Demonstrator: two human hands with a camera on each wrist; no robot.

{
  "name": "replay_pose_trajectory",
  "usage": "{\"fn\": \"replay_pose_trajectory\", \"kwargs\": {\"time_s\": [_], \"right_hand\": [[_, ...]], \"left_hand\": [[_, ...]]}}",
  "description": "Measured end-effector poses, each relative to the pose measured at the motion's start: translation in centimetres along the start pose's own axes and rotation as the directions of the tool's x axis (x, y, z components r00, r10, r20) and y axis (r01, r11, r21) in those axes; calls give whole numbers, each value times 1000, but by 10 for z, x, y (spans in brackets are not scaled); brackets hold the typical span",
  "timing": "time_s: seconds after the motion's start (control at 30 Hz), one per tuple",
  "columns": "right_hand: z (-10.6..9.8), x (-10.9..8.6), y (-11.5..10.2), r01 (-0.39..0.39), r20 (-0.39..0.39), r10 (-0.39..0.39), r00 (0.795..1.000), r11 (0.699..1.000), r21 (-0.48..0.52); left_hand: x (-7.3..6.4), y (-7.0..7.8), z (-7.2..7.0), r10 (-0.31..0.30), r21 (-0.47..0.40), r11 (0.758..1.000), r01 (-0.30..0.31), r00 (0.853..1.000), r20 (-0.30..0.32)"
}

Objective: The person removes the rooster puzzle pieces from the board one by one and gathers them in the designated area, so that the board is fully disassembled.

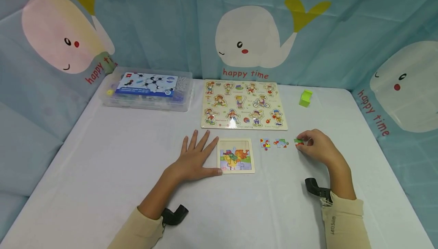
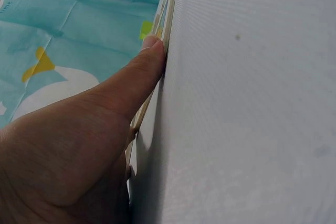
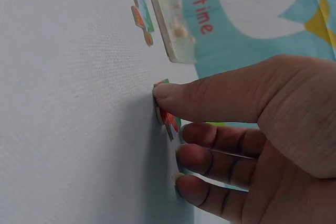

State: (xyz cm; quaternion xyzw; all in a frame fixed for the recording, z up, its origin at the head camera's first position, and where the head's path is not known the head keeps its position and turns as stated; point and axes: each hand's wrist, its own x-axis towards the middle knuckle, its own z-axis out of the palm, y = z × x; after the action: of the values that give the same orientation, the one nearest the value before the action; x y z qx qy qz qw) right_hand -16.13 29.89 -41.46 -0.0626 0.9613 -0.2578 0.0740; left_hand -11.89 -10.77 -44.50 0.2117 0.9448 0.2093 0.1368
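Wooden-framed jigsaw puzzle (image 1: 253, 156), small and square, flat on a white-covered table (image 1: 137, 146), set between the two hands: just beside the left, well apart from the right. Coloured pieces fill the lower part of its recess; bare wood shows above them. Left hand (image 1: 196, 163): palm down, fingers straight and spread, thumb tip on the near left corner of the frame, index fingertip at the far left corner. Right hand (image 1: 316, 147): thumb and index finger pinching a green-and-red jigsaw piece (image 1: 299, 142) low at the tabletop, the other fingers curled loosely behind. Loose jigsaw pieces (image 1: 265, 143), in a row between the frame and the right hand, touching neither. Sports-figure puzzle board (image 1: 244, 104), pale, larger, lying beyond the frame. Clear plastic case (image 1: 183, 104) with a molecular-model label, far left. Lime-green block (image 1: 305, 98), far right, beyond the right hand. Beige sleeves (image 1: 343, 222), one on each arm, each with a black wrist fitting (image 1: 316, 190) at the cuff. Blue whale-print curtain (image 1: 164, 32), lettered "happy time", behind the table.
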Motion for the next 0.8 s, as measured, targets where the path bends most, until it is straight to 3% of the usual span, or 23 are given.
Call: {"fn": "replay_pose_trajectory", "kwargs": {"time_s": [0.8], "right_hand": [[-1, -1, -1, 24, -40, -25, 999, 1000, -18]], "left_hand": [[0, -1, 0, -2, 6, 1000, 2, 1000, 8]]}}
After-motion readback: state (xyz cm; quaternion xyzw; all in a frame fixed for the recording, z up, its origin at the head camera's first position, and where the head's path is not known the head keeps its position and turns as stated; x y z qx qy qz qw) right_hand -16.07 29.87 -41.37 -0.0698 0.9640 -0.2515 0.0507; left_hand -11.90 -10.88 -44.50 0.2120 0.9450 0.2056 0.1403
